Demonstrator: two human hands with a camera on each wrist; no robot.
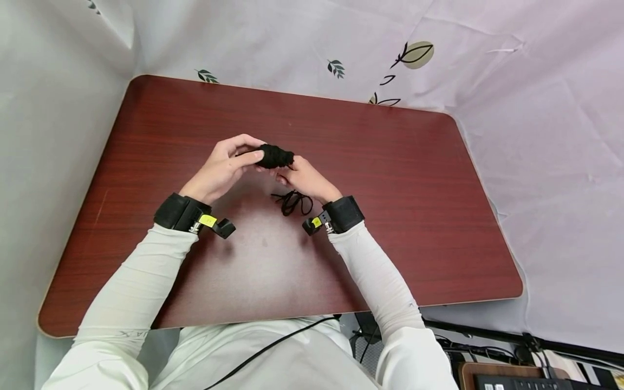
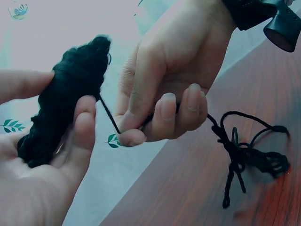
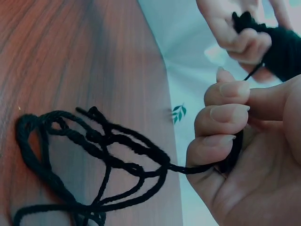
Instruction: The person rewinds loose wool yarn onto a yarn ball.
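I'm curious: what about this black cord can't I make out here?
Left wrist view: part of the thin strand, hidden by the curled fingers of the right hand.
Right wrist view: part of the black bundle, cut off by the right edge.
Head view: how the loose cord is looped, too small to follow.

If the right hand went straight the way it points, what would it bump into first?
Probably the black yarn bundle, which the left hand holds ahead of the right hand. Depth is hard to judge, so it might brush the left hand first.
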